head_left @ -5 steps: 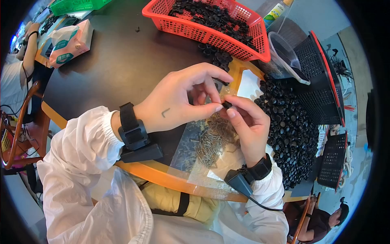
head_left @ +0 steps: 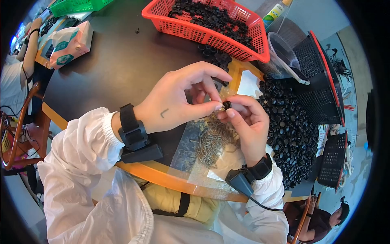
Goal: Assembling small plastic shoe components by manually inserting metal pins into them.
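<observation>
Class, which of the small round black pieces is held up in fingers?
The black piece pinched between thumb and forefinger of the right hand, close to the left hand; the heaped black pieces lie loose, further right.

Printed characters mark the pink tissue pack [head_left: 81, 42]; a label [head_left: 270, 16] wraps the bottle [head_left: 280, 9]; an angular mark [head_left: 163, 113] crosses the left hand [head_left: 180, 95].

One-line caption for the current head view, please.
Right hand pinching a small black piece, left hand at its side, above loose metal pins; round black parts heaped to the right.
</observation>
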The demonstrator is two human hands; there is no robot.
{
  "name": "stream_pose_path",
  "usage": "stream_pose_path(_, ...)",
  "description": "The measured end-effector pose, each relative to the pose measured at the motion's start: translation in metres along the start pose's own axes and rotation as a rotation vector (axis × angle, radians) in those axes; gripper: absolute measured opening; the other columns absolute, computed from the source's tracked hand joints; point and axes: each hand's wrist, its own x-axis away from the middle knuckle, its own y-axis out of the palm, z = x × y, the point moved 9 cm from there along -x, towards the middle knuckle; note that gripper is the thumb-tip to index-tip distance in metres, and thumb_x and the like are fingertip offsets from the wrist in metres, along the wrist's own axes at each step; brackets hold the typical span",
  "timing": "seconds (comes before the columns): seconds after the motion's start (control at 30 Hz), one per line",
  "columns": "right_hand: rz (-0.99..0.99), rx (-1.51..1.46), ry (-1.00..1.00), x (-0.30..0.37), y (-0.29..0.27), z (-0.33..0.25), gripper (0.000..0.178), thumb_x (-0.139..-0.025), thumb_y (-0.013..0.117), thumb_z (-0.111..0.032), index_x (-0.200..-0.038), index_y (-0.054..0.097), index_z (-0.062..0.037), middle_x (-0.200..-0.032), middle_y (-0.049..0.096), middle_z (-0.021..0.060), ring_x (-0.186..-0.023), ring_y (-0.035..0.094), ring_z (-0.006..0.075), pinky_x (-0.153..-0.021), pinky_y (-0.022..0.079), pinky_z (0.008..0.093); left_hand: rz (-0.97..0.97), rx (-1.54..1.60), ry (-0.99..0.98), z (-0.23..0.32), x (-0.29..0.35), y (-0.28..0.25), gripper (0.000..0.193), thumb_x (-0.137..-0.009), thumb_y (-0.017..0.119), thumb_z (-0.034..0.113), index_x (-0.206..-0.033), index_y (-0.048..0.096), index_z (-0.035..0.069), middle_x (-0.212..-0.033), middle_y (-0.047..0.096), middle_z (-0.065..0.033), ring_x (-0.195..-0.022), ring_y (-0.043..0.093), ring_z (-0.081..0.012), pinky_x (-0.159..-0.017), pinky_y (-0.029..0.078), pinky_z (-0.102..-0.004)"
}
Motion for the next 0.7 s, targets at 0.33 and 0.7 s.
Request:
stream_pose_path(0.33, -0.012, -0.016, 0.001, -0.001, 0.003, 0.006, 0.022, -0.087, 0.062, 0.004, -0.109, 0.056, 0.0024, -0.097, 0.066, 0.0095, -0.086, 0.066, 0.0146, -0.08, 0.054, 0.0271, 0.022, -0.148, 0.093, 0.012, 0.001, -0.004, 0.043, -0.081, 0.072, 0.003, -0.121, 0.055, 0.004, -0.087, 0.065, -0.0006, -0.074, 0.056, -0.0057, -0.069, 0.046, -0.0204)
stream_pose_path(0.7, 0.161, -0.038, -0.063, -0.005, -0.017, -0.002, 0.019, -0.092, 0.059, -0.004, -0.11, 0.054, 0.0002, -0.102, 0.066, 0.0115, -0.089, 0.064, 0.014, -0.078, 0.053, 0.0269, 0.139, -0.935, 0.358, 0.022, -0.014, -0.032, 0.04, -0.061, 0.083, 0.021, -0.097, 0.067, 0.011, -0.094, 0.057, -0.0033, -0.092, 0.052, -0.024, -0.081, 0.044, -0.0337)
